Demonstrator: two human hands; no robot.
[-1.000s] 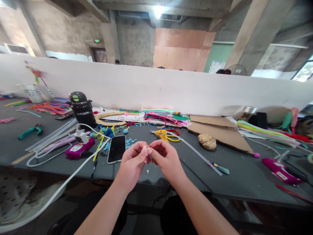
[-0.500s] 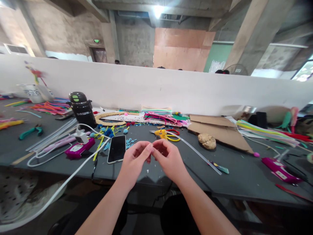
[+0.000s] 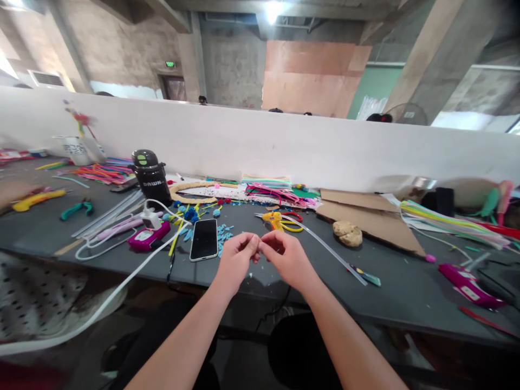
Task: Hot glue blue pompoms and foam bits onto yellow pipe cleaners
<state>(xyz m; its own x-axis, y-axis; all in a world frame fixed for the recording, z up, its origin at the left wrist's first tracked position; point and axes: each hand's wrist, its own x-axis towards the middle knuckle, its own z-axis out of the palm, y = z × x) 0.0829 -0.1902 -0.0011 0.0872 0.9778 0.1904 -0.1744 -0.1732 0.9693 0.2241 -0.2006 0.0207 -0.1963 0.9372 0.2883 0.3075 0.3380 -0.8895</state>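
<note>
Over the table (image 3: 398, 298), left hand (image 3: 236, 261) and right hand (image 3: 289, 259) meet, curled; whether gripping anything I cannot tell

Fingers (image 3: 251, 247) together near a phone (image 3: 204, 239)

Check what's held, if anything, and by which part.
Can't tell: left hand and right hand meet at the fingertips; anything pinched there is hidden or too small.
</note>
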